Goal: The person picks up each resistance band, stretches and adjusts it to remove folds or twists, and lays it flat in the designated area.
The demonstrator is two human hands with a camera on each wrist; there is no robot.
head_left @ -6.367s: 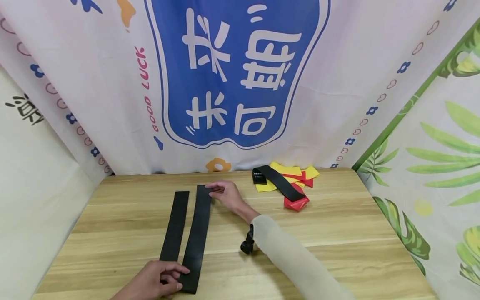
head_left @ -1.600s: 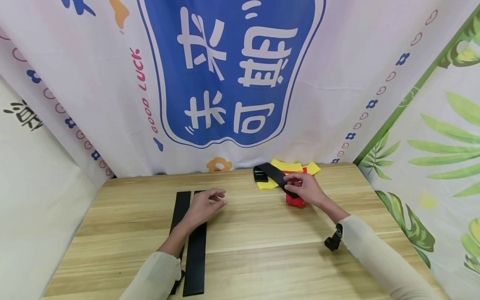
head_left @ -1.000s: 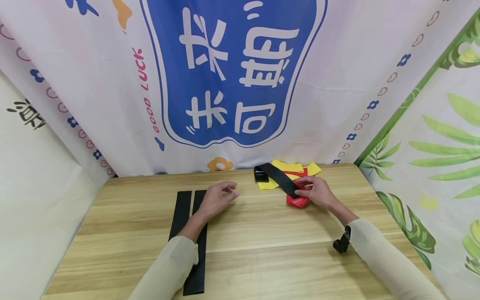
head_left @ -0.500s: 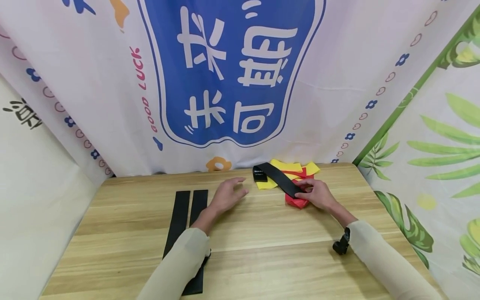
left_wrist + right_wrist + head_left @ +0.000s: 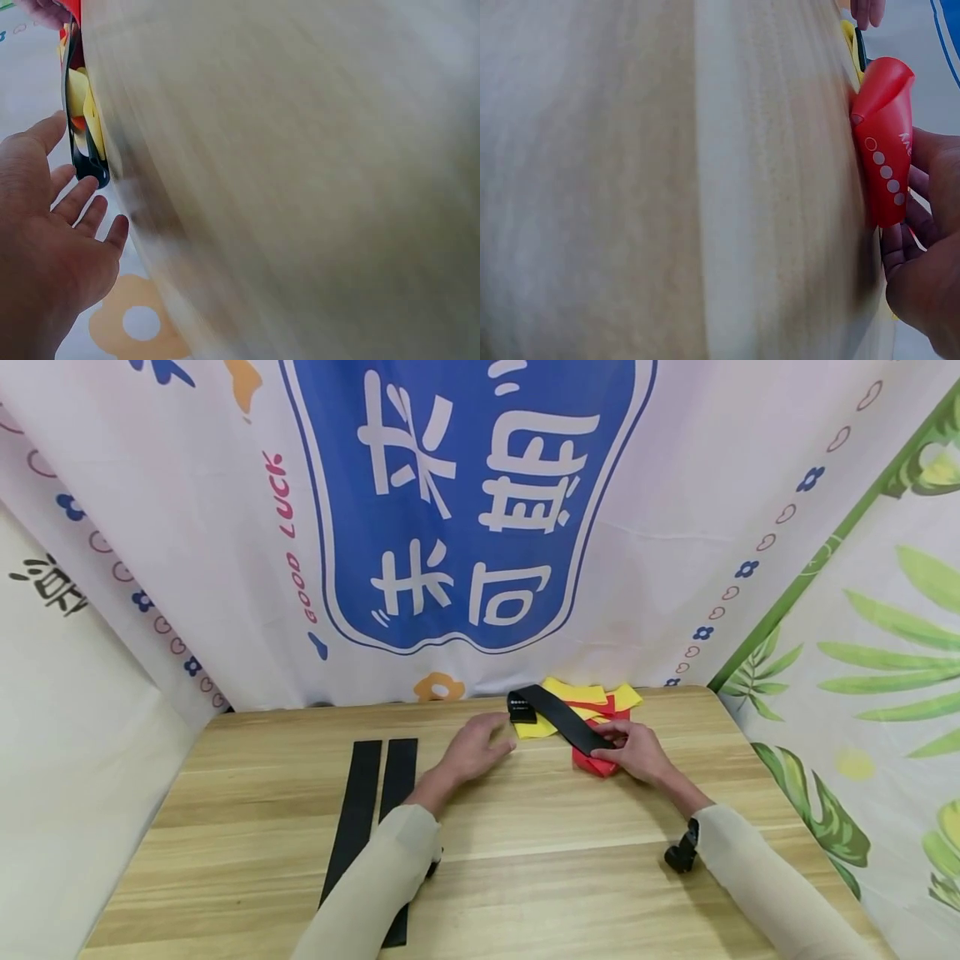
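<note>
A black resistance band (image 5: pixel 557 713) lies slantwise over a pile of yellow bands (image 5: pixel 573 692) and red bands (image 5: pixel 597 767) at the back right of the table. My right hand (image 5: pixel 639 752) pinches the near end of that black band between thumb and fingers. In the right wrist view a folded red band (image 5: pixel 889 142) with white dots hides part of the fingertips. My left hand (image 5: pixel 474 749) hovers by the band's curled left end, fingers spread and holding nothing; the left wrist view shows its fingertips (image 5: pixel 88 182) close to the dark loop, contact unclear.
Two flat black bands, a left one (image 5: pixel 352 810) and a right one (image 5: pixel 397 777), lie side by side on the wooden table (image 5: pixel 540 877); my left forearm crosses over them. A printed curtain (image 5: pixel 675 527) hangs along the table's back edge.
From straightening a flat black band, my right hand has gone to the pile and taken the top black band's near end. My left hand has slid right, from the flat bands toward the pile.
</note>
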